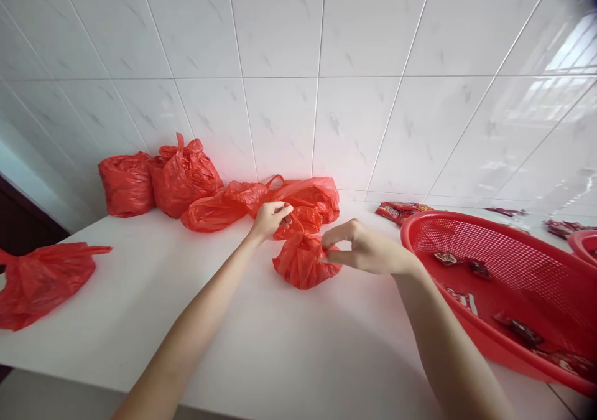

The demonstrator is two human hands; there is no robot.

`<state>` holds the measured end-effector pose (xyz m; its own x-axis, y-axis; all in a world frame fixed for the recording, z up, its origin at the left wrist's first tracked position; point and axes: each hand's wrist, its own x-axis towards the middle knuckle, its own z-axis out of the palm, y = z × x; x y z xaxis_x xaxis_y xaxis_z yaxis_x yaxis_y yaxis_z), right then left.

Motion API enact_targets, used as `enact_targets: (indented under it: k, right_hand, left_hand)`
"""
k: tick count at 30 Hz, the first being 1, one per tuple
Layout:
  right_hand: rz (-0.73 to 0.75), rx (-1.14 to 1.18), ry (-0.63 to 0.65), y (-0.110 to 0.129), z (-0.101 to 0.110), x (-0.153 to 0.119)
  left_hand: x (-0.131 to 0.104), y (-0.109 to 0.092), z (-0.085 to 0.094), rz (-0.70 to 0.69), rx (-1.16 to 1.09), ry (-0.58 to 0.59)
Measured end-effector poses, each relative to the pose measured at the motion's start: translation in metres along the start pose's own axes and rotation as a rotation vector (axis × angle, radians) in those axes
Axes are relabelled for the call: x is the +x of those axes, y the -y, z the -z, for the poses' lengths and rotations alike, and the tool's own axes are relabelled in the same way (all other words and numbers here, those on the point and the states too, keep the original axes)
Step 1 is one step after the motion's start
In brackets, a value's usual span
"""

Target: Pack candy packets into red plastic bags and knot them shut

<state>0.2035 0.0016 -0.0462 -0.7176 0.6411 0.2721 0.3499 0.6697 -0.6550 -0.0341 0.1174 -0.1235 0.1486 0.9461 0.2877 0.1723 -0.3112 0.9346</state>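
A small, bulging red plastic bag [305, 269] sits on the white table, its top gathered and creased. My left hand [274, 219] is closed in a pinch at the upper left of this bag, on a thin strip of its red plastic. On the bag's right side, my right hand [361, 247] has its thumb and forefinger curled in, the tips at the plastic near the gathered top. What fills the bag is hidden. Right behind it, touching or nearly so, lie loose, crumpled red bags [310, 196].
Two full red bags [186, 177] stand against the tiled wall at the back left. Another tied red bag [46, 283] is at the left edge. To the right, a large red mesh basket [471, 227] holds several small wrapped packets [448, 259]; more red packets [401, 211] lie behind it.
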Motion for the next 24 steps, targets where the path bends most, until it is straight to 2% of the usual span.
enact_targets:
  k: [3,5,8,11,13,17,19,21,24]
  right_hand:
    - [-0.054,0.173,-0.204,0.000,0.000,0.003]
    - [-0.064,0.265,-0.305,-0.002,-0.003,0.008]
    - [-0.065,0.361,-0.347,-0.002,-0.010,0.014]
    - [-0.065,0.379,-0.411,0.002,-0.015,0.016]
    - [-0.067,0.403,-0.509,0.006,-0.016,0.016]
    - [-0.059,0.478,-0.625,0.012,-0.018,0.015]
    - [-0.053,0.434,-0.613,0.013,-0.021,0.015]
    - [-0.032,0.351,-0.547,0.015,-0.023,0.014]
    - [0.015,0.253,-0.437,0.018,-0.020,0.011]
  left_hand:
    - [-0.009,-0.031,-0.001,-0.062,-0.081,0.020]
    - [-0.023,-0.057,-0.003,-0.171,-0.157,0.078]
    - [-0.046,-0.090,-0.008,-0.311,-0.125,0.193]
    - [-0.060,-0.106,-0.011,-0.418,-0.109,0.228]
    - [-0.065,-0.108,-0.013,-0.416,-0.089,0.256]
    - [-0.077,-0.100,-0.022,-0.246,0.024,0.381]
    - [-0.088,-0.093,-0.028,-0.180,0.034,0.425]
    - [-0.100,-0.085,-0.027,-0.128,0.069,0.430]
    - [-0.113,-0.075,-0.006,-0.051,0.219,0.296]
